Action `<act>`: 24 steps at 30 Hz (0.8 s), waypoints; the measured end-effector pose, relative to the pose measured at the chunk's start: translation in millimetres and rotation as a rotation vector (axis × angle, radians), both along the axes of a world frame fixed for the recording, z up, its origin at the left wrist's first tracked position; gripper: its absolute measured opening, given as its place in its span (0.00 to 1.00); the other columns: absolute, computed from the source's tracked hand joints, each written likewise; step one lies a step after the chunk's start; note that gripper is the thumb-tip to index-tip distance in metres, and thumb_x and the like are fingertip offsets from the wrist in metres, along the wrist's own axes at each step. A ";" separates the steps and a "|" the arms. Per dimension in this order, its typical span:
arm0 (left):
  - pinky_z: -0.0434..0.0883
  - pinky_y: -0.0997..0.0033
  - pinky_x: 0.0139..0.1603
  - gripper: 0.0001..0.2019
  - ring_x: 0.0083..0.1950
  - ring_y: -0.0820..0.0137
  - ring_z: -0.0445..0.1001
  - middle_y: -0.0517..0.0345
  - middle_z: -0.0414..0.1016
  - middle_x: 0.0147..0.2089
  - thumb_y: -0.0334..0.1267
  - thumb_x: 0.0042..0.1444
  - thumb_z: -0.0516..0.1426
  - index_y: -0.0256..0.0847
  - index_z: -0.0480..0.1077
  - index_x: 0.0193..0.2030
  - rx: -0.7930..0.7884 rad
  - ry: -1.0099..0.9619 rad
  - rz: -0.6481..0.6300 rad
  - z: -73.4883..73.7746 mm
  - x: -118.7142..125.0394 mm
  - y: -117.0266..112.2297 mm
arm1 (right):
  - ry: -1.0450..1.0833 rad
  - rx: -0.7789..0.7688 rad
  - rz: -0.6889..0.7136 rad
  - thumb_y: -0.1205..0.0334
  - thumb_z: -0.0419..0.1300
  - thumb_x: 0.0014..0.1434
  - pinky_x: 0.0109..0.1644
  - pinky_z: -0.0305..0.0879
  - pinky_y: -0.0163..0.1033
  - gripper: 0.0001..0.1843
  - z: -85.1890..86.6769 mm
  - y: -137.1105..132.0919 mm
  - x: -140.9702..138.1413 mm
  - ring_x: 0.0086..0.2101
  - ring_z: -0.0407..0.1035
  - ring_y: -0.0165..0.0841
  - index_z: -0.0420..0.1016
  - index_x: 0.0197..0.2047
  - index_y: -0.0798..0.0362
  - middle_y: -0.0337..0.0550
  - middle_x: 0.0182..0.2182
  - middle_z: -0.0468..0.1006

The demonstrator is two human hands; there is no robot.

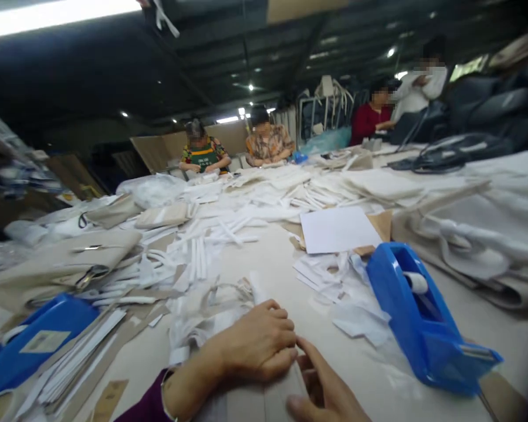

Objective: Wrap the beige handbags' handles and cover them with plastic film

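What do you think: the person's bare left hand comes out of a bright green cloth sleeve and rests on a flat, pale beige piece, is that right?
Not quite: the cloth sleeve is dark purple, not bright green, as the head view shows. The bare left hand does rest on the flat, pale beige piece.

workshop with co-workers (270,143), cluttered worktable (240,258)

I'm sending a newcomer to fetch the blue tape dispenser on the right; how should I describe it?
On the big pale worktable, find the person's right hand. Further right, beside the white paper scraps, sits the blue tape dispenser with a white roll inside. The other blue dispenser, at far left, bears a pale label; this one shows none.
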State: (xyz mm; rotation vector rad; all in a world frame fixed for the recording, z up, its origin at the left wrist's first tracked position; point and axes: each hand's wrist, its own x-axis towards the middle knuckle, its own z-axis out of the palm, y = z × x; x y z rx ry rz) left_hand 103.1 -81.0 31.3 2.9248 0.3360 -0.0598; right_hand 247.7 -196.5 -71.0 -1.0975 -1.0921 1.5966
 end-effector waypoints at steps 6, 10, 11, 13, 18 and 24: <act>0.63 0.64 0.49 0.06 0.35 0.68 0.70 0.60 0.77 0.31 0.34 0.55 0.56 0.40 0.69 0.28 0.102 -0.120 0.029 -18.5 -7.7 -2.3 | -0.055 -0.031 0.006 0.51 0.69 0.37 0.43 0.68 0.46 0.52 3.7 27.2 -3.0 0.36 0.74 0.44 0.56 0.63 0.56 0.49 0.37 0.76; 0.64 0.64 0.47 0.10 0.31 0.69 0.69 0.59 0.77 0.27 0.34 0.55 0.55 0.40 0.67 0.23 0.178 -0.212 0.039 -23.5 -10.1 -3.3 | -0.009 0.000 0.051 0.47 0.72 0.35 0.49 0.66 0.50 0.64 6.5 32.4 -4.9 0.38 0.74 0.46 0.44 0.68 0.55 0.47 0.36 0.77; 0.64 0.64 0.47 0.11 0.30 0.69 0.69 0.60 0.76 0.26 0.35 0.55 0.55 0.40 0.67 0.22 0.199 -0.236 0.042 -25.4 -10.3 -3.1 | -0.019 0.012 0.043 0.45 0.72 0.34 0.51 0.66 0.51 0.65 4.1 32.4 -6.3 0.40 0.74 0.47 0.44 0.69 0.55 0.48 0.37 0.77; 0.65 0.63 0.44 0.12 0.29 0.69 0.68 0.60 0.75 0.24 0.37 0.54 0.56 0.40 0.66 0.21 0.239 -0.258 0.044 -31.4 -10.5 -2.6 | -0.051 0.052 -0.003 0.42 0.72 0.32 0.54 0.64 0.50 0.66 -4.3 31.0 -9.0 0.46 0.72 0.49 0.46 0.69 0.53 0.51 0.42 0.77; 0.65 0.58 0.42 0.15 0.30 0.66 0.69 0.59 0.73 0.22 0.41 0.53 0.60 0.40 0.66 0.19 0.308 -0.275 0.030 -53.7 -9.9 -1.8 | -0.303 0.153 0.021 0.49 0.69 0.36 0.52 0.66 0.45 0.55 -4.1 39.5 5.5 0.51 0.70 0.47 0.55 0.66 0.51 0.52 0.50 0.74; 0.64 0.58 0.40 0.12 0.28 0.66 0.67 0.61 0.73 0.22 0.42 0.54 0.61 0.41 0.67 0.23 0.290 -0.350 0.049 -73.1 -6.1 8.9 | -1.320 0.298 0.034 0.72 0.53 0.53 0.47 0.66 0.36 0.19 100.4 172.4 34.8 0.41 0.73 0.36 0.77 0.47 0.57 0.46 0.37 0.80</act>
